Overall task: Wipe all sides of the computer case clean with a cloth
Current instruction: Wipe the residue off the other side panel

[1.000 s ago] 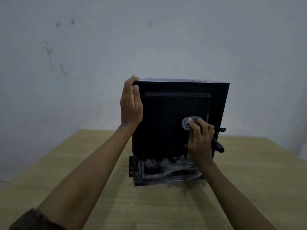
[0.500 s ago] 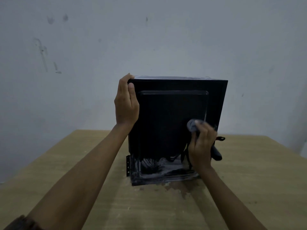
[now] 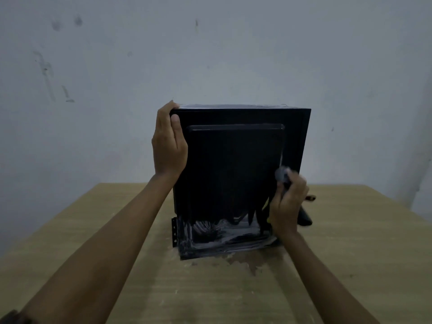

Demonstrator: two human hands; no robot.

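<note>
The computer case (image 3: pixel 236 169) stands on end on the wooden table (image 3: pixel 350 265), set back toward its far edge and roughly midway between the left and right edges, with a bare wall (image 3: pixel 233 54) behind. Its long axis runs up and down, and the broad side panel faces the person; the top leans a little to the right, so the case looks slightly tilted. The left hand (image 3: pixel 169 143) wraps the upper left corner, thumb on the near face and fingers curled round the far side, a firm hold that seems meant to brace the case against the push of wiping. The right hand (image 3: pixel 286 204) is closed round a small grey cloth (image 3: pixel 281 174), bunched so that only a wad shows above the knuckles, and presses it to the right part of the panel. Pale smears (image 3: pixel 222 232) cover the lower strip of the panel, while the upper part looks dark and even, so the wiping of this face seems partly done. A dark object (image 3: pixel 304 217) lies on the table just beside the case's right edge; what it is I cannot tell
</note>
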